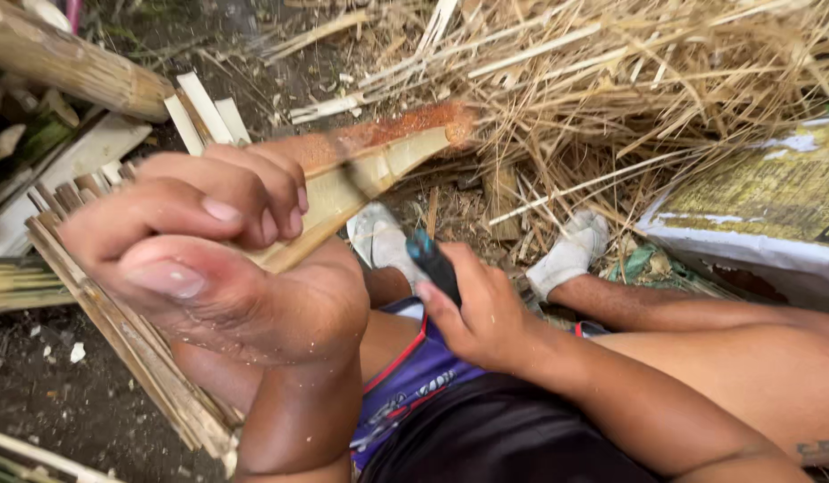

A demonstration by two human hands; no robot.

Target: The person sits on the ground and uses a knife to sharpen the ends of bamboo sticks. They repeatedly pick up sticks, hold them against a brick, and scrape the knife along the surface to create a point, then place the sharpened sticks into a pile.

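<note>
My left hand point(213, 246) is close to the camera and grips a split piece of bamboo point(378, 161), pale inside with a reddish-brown outer skin, which points up and to the right. My right hand point(481, 313) holds a knife by its dark handle point(432, 264); the blurred blade point(356, 179) lies across the pale face of the bamboo. Both of my legs stretch out below, with white shoes on my feet point(571, 250).
A heap of dry bamboo shavings point(629, 80) fills the upper right. Bundled bamboo slats point(137, 349) lie on the dirt at the left, a thick bamboo pole point(65, 58) at the top left. A printed sack point(763, 206) lies at the right.
</note>
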